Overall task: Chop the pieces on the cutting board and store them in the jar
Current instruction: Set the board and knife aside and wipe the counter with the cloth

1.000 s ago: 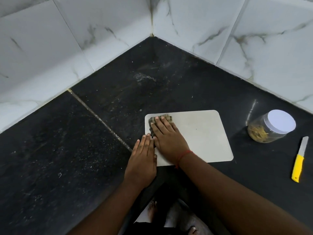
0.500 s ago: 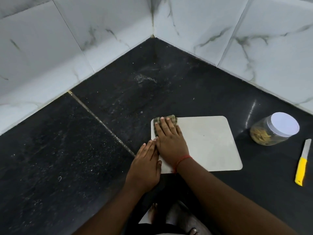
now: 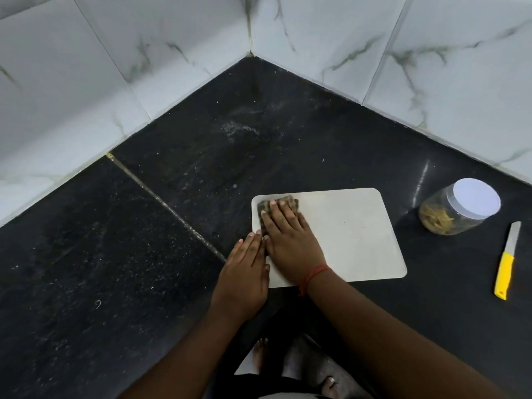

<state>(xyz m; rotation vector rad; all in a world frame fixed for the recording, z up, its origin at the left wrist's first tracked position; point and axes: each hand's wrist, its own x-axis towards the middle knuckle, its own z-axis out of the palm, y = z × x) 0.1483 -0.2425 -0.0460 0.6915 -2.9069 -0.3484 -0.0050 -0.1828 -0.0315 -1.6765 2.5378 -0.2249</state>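
The white cutting board lies on the dark surface. On its far-left corner the right hand presses a scrub pad with flat fingers. The left hand rests flat beside the board's edge. The closed jar and knife lie right.

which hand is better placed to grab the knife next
Right, probably. The knife lies at the far right of the counter, past the jar, on the right hand's side. The left hand rests flat at the cutting board's left edge.
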